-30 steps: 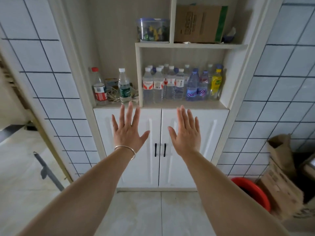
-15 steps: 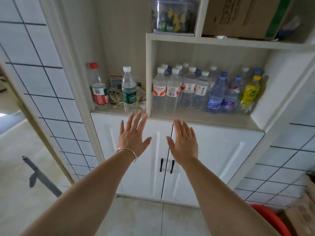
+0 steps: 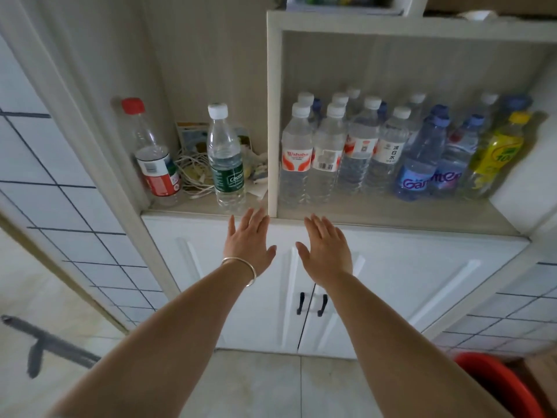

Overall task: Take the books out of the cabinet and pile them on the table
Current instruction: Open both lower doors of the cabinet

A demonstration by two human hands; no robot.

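A white cabinet [image 3: 422, 267] with two closed doors stands before me, each door with a black handle [image 3: 301, 303] near the centre seam. No books are visible; the inside is hidden behind the doors. My left hand [image 3: 248, 244], a bangle on its wrist, is stretched out flat with straight fingers, fingertips near the shelf edge above the left door. My right hand [image 3: 327, 250] is held out the same way over the top of the right door. Neither hand holds anything.
The open shelf above holds several water bottles [image 3: 328, 155], a green-label bottle [image 3: 226, 158], a red-label bottle [image 3: 153, 155] and tangled cables [image 3: 193, 170]. A red basin [image 3: 497, 384] sits on the tiled floor at lower right. Tiled walls flank the cabinet.
The view has come closer to the cabinet and tilted down. Both hands have advanced toward the top of the doors, still flat and empty.
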